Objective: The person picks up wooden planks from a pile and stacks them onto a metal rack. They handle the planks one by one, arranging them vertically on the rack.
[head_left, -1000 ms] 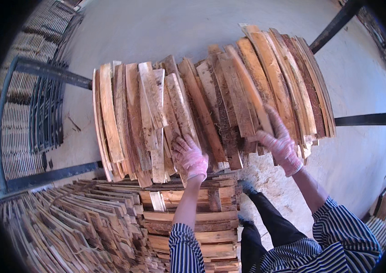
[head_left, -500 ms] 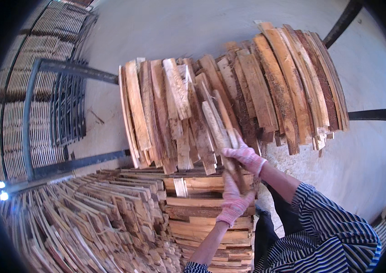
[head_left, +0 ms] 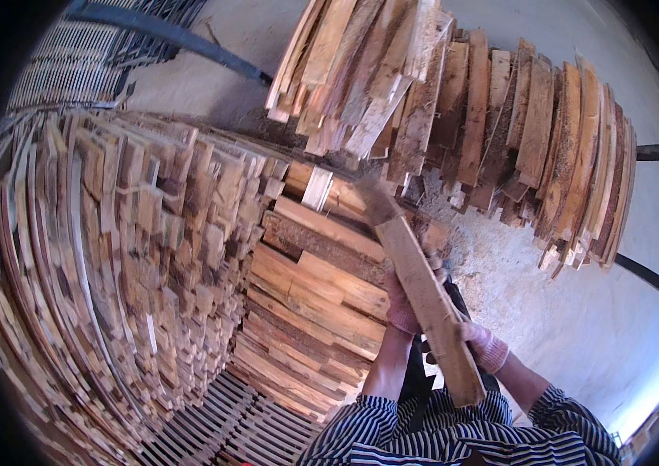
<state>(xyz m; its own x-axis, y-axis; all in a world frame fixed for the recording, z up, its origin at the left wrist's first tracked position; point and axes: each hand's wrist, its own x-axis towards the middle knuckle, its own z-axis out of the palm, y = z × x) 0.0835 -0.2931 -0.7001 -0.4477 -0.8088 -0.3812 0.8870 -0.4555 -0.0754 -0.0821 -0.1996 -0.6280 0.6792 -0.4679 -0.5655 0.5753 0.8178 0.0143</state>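
Observation:
A long rough wooden slat (head_left: 429, 299) slants in front of my body, its near end close to my striped shirt and its far end blurred. My left hand (head_left: 401, 304), in a pink knit glove, grips it from the left side, with the fingers partly hidden behind the wood. From the right, my right hand (head_left: 486, 346), in the same kind of glove, holds its lower part; the fingertips are out of sight. Whether more slats lie under the top one, I cannot tell. Beyond the hands stands a row of upright slats (head_left: 539, 144) with bark edges.
A tall mass of stacked slats (head_left: 104, 256) fills the left. Between it and me lies a flat layer of planks (head_left: 318, 283). A dark slatted base (head_left: 228, 427) shows below. Metal bars (head_left: 182, 45) frame the far row, and sawdust covers the floor (head_left: 492, 260) at right.
The wood in my hands has come away from the far row and back toward my body. Both hands have drawn nearer, and the view has shifted, bringing the left stack closer.

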